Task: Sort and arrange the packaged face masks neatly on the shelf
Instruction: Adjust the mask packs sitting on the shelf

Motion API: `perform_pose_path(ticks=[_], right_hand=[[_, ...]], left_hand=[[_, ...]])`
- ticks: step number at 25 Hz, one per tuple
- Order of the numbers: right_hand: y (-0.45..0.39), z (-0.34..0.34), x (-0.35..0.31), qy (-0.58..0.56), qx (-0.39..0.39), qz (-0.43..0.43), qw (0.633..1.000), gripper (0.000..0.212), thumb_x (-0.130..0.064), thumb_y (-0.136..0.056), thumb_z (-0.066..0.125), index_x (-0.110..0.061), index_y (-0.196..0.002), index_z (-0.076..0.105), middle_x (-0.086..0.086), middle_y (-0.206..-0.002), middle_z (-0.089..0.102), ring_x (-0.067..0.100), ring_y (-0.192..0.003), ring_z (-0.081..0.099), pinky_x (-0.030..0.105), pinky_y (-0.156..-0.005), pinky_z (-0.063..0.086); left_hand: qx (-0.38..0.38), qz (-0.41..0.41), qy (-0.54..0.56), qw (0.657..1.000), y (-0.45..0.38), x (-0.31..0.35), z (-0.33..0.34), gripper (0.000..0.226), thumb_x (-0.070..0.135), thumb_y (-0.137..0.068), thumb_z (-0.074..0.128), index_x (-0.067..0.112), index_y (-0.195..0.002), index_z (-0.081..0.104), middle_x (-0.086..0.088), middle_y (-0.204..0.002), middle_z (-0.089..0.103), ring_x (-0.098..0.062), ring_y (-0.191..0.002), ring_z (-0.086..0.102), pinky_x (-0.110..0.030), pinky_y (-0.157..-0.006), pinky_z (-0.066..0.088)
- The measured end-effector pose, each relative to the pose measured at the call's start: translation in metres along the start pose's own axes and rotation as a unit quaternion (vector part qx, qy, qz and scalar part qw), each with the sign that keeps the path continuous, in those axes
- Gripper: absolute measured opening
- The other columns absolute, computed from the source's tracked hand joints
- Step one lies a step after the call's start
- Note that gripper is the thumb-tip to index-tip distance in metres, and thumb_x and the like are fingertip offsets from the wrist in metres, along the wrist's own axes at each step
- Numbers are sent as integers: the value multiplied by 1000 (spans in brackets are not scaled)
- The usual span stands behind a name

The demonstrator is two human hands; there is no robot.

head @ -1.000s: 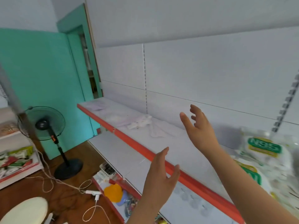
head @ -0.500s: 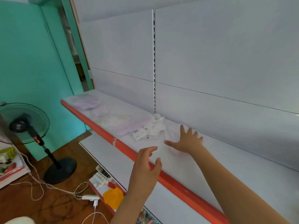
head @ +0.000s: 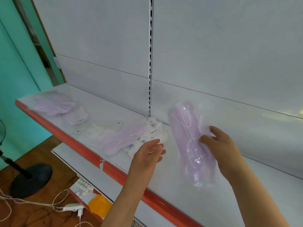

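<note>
My right hand (head: 220,149) grips a clear pack of lilac face masks (head: 188,141), lifted and tilted above the white shelf (head: 114,110) with its red front edge. My left hand (head: 148,155) hovers open just left of the pack, fingers straight, over the corner of a white printed mask pack (head: 147,136). Another lilac mask pack (head: 121,138) lies flat beside it. More white packs (head: 98,130) and lilac packs (head: 54,105) lie scattered toward the shelf's left end.
A slotted upright (head: 150,63) runs down the grey back panel. A lower shelf (head: 68,154) juts out below, with small goods (head: 98,205) under it. A standing fan's base (head: 31,179) and loose cables (head: 41,205) are on the wooden floor at left.
The view has swung left and closer to the shelf. My right hand, pressed flat on the shelf before, now holds a lilac mask pack lifted off it. My left hand has moved nearer the packs.
</note>
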State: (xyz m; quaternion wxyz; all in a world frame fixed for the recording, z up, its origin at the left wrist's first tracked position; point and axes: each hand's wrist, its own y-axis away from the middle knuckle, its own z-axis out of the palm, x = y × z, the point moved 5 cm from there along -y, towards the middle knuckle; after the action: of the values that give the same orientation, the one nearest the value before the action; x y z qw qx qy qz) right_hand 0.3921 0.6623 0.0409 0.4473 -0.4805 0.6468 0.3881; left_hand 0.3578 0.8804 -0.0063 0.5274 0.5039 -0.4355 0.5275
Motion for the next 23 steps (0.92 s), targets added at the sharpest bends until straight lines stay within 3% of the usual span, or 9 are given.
perform_pose_path(ticks=[4,7,10,11,13,15,18,20,23], right_hand=[[35,63,-7,-133,-107,-9,985,30,2,-94,49,-16,-101,72,16,-94,74,32,-80,68,45,-81,55],[27,104,-14,-49,-24,-67,996,25,-15,-101,50,-27,-97,71,-5,-92,74,15,-85,69,37,-83,57],[18,166,-32,117,2,-172,978,18,-28,-95,61,-29,-113,64,-10,-107,70,1,-92,65,15,-82,51],[15,195,-37,196,-34,-203,959,35,-35,-92,65,-29,-126,59,-7,-122,66,5,-107,63,14,-91,47],[6,252,-34,397,-135,-215,882,84,-61,-82,65,-31,-152,30,-2,-154,39,24,-141,38,35,-117,29],[-10,274,-25,527,-155,-163,819,104,-76,-73,62,-32,-156,17,-2,-159,30,27,-146,27,43,-119,22],[-24,260,-26,475,-97,-132,865,54,-68,-71,71,-38,-116,66,-13,-116,66,13,-110,59,30,-90,47],[-22,250,-29,413,-66,-109,902,30,-61,-79,70,-36,-96,73,-17,-89,68,6,-83,60,24,-71,44],[-14,235,-44,286,41,-120,950,14,-52,-84,70,-39,-87,75,-22,-81,70,2,-77,63,19,-68,44]], left_hand=[[-109,-122,55,985,-15,7,3,35,42,-95,65,18,-120,71,-6,-111,77,-24,-104,73,-45,-99,55],[11,-111,32,993,-32,13,-58,35,35,-79,81,9,-103,76,-13,-98,79,-34,-96,74,-60,-96,53],[147,-78,93,982,-50,27,-158,16,12,-85,77,6,-99,74,-10,-89,79,-33,-90,73,-51,-93,55],[184,-67,94,976,-55,33,-192,11,8,-87,74,11,-97,72,-6,-90,78,-31,-92,72,-48,-92,55],[225,-60,84,969,-66,41,-251,15,8,-89,72,21,-96,66,-1,-99,73,-27,-99,68,-45,-96,53],[232,-58,78,968,-78,44,-287,19,11,-91,72,26,-99,63,0,-106,70,-26,-102,66,-44,-98,51],[199,-65,44,977,-97,42,-303,20,14,-92,71,26,-104,62,2,-104,68,-23,-99,64,-40,-91,51],[169,-53,20,984,-107,43,-305,22,14,-94,68,25,-112,61,5,-103,68,-18,-97,64,-33,-80,50],[136,-55,11,989,-122,42,-305,22,11,-96,63,23,-114,63,2,-102,71,-17,-92,66,-30,-73,51]])
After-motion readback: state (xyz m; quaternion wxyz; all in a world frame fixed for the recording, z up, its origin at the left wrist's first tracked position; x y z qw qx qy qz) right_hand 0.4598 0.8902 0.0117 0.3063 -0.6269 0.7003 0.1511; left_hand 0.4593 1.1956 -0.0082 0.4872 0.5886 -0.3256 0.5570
